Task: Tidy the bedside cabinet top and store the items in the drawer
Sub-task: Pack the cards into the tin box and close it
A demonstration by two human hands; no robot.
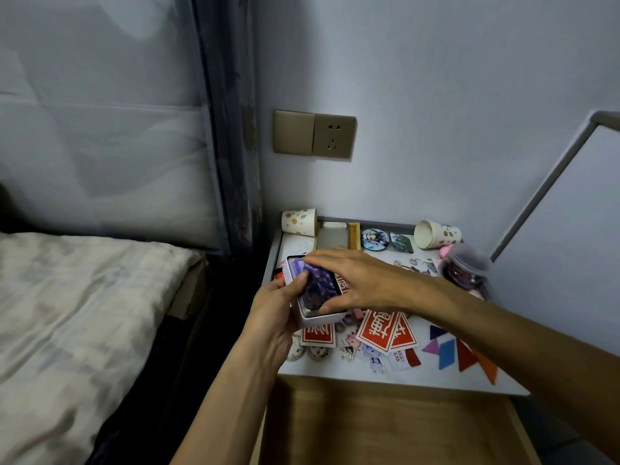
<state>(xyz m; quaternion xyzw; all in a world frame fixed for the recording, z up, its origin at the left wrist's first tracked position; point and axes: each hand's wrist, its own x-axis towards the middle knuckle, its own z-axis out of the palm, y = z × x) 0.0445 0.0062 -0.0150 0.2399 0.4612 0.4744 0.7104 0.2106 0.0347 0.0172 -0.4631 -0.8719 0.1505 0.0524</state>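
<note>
The drawer (385, 424) stands open beneath your forearms. Beyond it your left hand (275, 313) grips the card box (315, 319) while your right hand (362, 280) pinches the cards (318, 284) in it. Loosen either grip and the stack may slide out among the red stickers (379, 327) under your right wrist.

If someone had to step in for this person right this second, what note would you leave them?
Left hand grips the pale box from its left side, thumb on the purple cards.
Right hand pinches the cards between fingers and thumb as they sit in the box.
The drawer is open; nothing is visible in it.
Done: nothing is stored yet.
Left on the cabinet top: red cards, coloured shapes, badges, upright cup, tipped cup, jar.
</note>
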